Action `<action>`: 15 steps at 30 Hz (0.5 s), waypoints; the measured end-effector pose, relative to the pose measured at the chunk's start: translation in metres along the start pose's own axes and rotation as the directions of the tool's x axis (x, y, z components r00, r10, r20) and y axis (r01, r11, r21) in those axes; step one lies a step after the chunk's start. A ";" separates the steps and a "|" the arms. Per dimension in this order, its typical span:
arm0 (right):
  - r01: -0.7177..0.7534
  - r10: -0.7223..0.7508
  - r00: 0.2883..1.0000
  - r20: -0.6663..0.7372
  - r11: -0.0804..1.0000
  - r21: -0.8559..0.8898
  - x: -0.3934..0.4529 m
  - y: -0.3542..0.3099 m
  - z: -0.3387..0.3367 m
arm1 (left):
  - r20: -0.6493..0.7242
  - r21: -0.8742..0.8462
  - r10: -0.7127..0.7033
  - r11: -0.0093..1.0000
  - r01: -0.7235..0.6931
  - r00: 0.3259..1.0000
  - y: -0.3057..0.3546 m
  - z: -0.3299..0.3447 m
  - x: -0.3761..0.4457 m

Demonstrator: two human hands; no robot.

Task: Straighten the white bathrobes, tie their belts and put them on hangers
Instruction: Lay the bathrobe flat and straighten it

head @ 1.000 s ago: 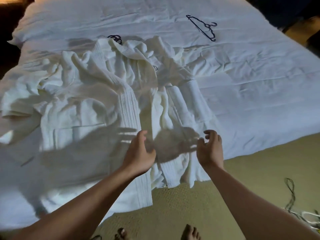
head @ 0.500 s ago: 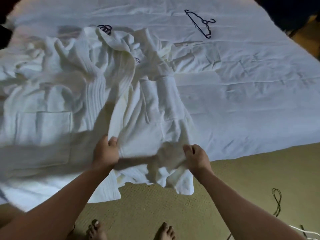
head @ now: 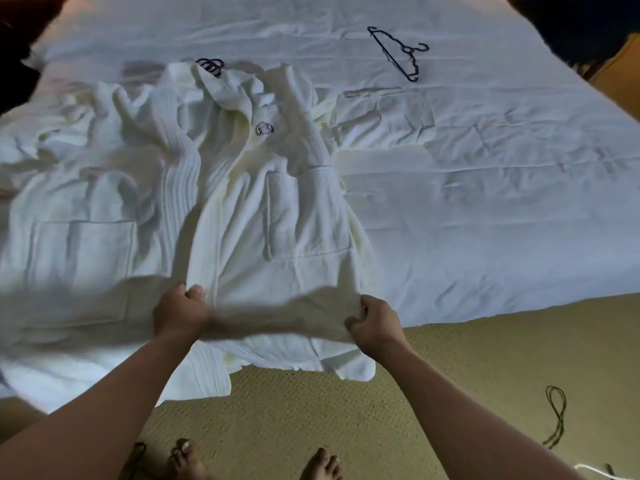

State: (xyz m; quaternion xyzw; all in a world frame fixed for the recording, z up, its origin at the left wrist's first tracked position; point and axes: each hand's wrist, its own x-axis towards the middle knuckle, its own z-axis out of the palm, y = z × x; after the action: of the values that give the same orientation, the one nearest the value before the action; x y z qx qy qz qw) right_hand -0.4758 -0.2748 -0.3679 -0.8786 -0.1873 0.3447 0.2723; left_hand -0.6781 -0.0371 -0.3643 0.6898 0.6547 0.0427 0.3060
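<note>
Straightening: left hand [head: 180, 315] and right hand [head: 375, 323] both gripped the bathrobe [head: 277, 216] hem, pulling it flat.
Next: belt-tying; hanger [head: 398, 53] lay at one o'clock.

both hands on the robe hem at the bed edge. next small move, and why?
Probably pull the hem toward the bed edge and lay it flat. The left hand and right hand each grip a lower corner of the bathrobe, whose upper part is bunched and creased. The hanger lies apart, so hanging looks premature.

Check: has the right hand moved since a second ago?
Yes. The right hand has closed on the bathrobe hem and pulled back from the bed, toward its near edge.
</note>
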 end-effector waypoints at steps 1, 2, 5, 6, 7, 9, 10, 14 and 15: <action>0.017 -0.017 1.000 0.001 0.999 -0.028 0.000 -0.003 -0.001 | 0.007 0.016 -0.004 1.000 0.004 1.000 0.003 -0.001 0.000; 0.044 -0.044 0.999 0.009 0.999 -0.014 0.000 -0.007 -0.002 | 0.008 0.025 -0.002 1.000 0.002 1.000 0.008 -0.002 0.000; 0.121 -0.124 0.992 0.019 0.983 0.140 0.002 -0.024 -0.003 | -0.014 -0.028 0.062 0.998 -0.062 0.998 0.029 -0.003 -0.002; 0.144 -0.145 0.989 -0.009 0.973 0.179 0.007 -0.032 -0.003 | -0.025 -0.083 0.099 0.991 -0.101 0.995 0.039 -0.003 -0.002; 0.150 -0.143 0.988 -0.048 0.968 0.201 0.014 -0.040 -0.005 | -0.034 -0.141 0.128 0.981 -0.131 0.991 0.048 -0.003 -0.001; 0.112 -0.091 0.991 -0.103 0.969 0.222 0.025 -0.051 -0.007 | -0.033 -0.180 0.141 0.973 -0.145 0.989 0.061 -0.003 0.008; 0.086 -0.063 0.991 -0.120 0.977 0.197 0.029 -0.051 -0.008 | -0.025 -0.153 0.133 0.979 -0.136 0.991 0.063 -0.003 0.015; -0.072 0.074 0.986 -0.151 0.997 0.013 0.028 -0.021 -0.010 | 0.030 -0.024 -0.010 1.000 0.010 0.999 0.043 -0.008 0.039; -0.100 0.098 0.987 -0.128 0.995 -0.013 0.030 -0.014 -0.012 | 0.043 0.000 -0.014 1.000 0.014 0.999 0.038 -0.010 0.040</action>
State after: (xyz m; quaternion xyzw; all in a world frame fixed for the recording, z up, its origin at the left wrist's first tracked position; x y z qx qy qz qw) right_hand -0.4491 -0.2522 -0.3669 -0.9097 -0.1289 0.2992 0.2576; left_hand -0.6440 0.0056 -0.3519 0.6858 0.6529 0.0260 0.3204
